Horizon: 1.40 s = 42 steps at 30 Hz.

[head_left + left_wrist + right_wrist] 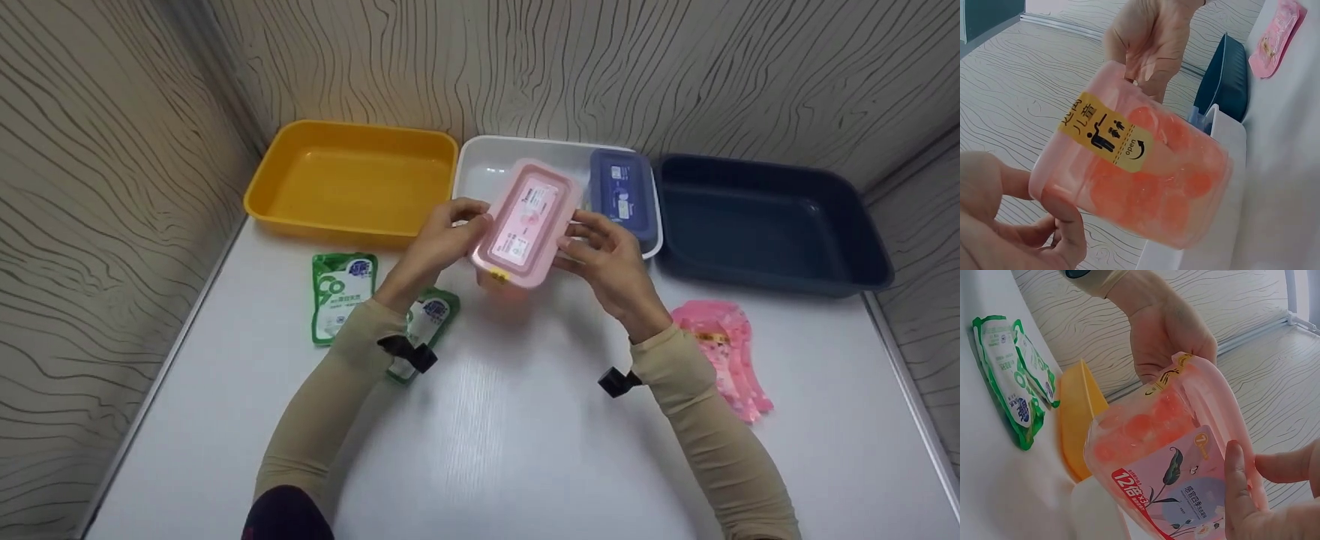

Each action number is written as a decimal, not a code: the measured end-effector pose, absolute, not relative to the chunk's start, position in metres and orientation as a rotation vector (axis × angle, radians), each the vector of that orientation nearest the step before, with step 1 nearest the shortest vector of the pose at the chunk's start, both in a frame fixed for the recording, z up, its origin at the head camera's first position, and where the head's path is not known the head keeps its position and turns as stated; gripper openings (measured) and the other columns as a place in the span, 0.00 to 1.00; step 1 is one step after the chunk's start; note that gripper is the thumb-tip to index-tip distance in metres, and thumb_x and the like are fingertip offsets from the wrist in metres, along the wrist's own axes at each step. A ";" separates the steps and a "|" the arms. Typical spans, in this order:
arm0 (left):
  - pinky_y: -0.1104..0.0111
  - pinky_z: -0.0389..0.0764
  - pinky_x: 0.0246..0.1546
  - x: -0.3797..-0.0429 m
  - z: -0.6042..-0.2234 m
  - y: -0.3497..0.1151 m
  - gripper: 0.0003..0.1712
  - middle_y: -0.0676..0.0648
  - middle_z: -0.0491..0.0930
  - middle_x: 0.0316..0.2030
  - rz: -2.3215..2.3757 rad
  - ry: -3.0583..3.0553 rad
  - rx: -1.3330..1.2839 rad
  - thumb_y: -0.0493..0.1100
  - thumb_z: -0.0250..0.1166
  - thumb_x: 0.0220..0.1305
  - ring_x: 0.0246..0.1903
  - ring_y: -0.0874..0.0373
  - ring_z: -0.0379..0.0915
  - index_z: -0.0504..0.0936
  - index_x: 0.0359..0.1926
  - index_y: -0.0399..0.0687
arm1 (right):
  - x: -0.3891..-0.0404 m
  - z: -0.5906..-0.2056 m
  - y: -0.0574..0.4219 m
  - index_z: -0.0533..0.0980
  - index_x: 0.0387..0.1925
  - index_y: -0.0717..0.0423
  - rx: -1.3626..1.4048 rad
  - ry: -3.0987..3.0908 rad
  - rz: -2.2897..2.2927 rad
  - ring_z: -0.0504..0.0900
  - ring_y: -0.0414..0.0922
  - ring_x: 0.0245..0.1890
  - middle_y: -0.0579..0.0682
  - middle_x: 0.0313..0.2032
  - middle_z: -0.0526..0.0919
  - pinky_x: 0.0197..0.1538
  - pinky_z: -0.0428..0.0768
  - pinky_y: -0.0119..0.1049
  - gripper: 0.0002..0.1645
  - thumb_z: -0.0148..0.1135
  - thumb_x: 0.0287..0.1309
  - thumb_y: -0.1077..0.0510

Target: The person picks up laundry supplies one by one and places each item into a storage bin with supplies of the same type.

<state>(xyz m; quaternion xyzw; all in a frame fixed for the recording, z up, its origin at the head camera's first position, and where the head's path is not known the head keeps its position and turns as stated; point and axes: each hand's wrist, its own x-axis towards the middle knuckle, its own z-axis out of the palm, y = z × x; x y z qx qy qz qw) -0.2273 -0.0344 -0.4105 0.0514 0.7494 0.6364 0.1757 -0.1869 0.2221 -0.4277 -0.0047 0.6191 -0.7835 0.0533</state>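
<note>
Pink box (1168, 197): my left hand (444, 238) and right hand (611, 264) pinch its lid (517, 225).
Lid: could slip if I squeeze unevenly.

On the table (480, 465), three trays stood in one row along the far wall (555, 67): left tray (360, 180), middle tray (482, 174) and right tray (757, 225). One box (624, 193) lay in the middle tray, at its right end. Another, the held box (525, 217), was between the left hand (444, 234) and the right hand (606, 259), seemingly over this tray's near edge, though the gap was hard to judge. Two pouches (343, 296) lay nearer than the left tray; a packet (724, 349) lay nearer than the right one.
</note>
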 end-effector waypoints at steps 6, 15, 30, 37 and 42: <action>0.62 0.84 0.59 -0.234 -0.409 -0.032 0.23 0.44 0.75 0.64 1.832 2.080 0.107 0.48 0.60 0.81 0.57 0.50 0.74 0.76 0.70 0.45 | -0.196 -0.426 0.226 0.68 0.72 0.71 0.033 1.847 -2.401 0.87 0.47 0.55 0.51 0.53 0.85 0.58 0.89 0.44 0.31 0.63 0.71 0.71; 0.61 0.84 0.62 -0.243 -0.411 -0.027 0.25 0.44 0.77 0.63 1.973 1.919 0.016 0.45 0.63 0.79 0.57 0.49 0.78 0.75 0.72 0.45 | -0.212 -0.423 0.234 0.82 0.60 0.61 0.038 1.641 -2.489 0.89 0.47 0.51 0.51 0.50 0.89 0.58 0.88 0.40 0.21 0.63 0.69 0.74; 0.54 0.80 0.68 -0.265 -0.410 -0.018 0.27 0.45 0.78 0.64 2.039 1.814 0.037 0.35 0.64 0.72 0.61 0.48 0.76 0.77 0.70 0.45 | -0.230 -0.415 0.237 0.65 0.77 0.66 0.135 1.752 -2.422 0.79 0.48 0.64 0.58 0.70 0.75 0.63 0.83 0.31 0.39 0.66 0.68 0.73; 0.56 0.81 0.68 -0.276 -0.412 -0.015 0.30 0.48 0.79 0.65 2.010 1.821 0.031 0.34 0.65 0.72 0.61 0.50 0.78 0.76 0.73 0.48 | -0.240 -0.418 0.233 0.62 0.78 0.68 0.172 1.751 -2.479 0.70 0.53 0.77 0.64 0.79 0.66 0.69 0.79 0.35 0.38 0.60 0.69 0.77; 0.58 0.80 0.69 -0.286 -0.417 -0.011 0.29 0.50 0.79 0.64 2.045 1.803 0.028 0.34 0.64 0.73 0.60 0.51 0.78 0.77 0.72 0.50 | -0.251 -0.423 0.230 0.61 0.78 0.72 0.177 1.747 -2.531 0.67 0.55 0.79 0.67 0.78 0.65 0.73 0.75 0.37 0.39 0.57 0.69 0.78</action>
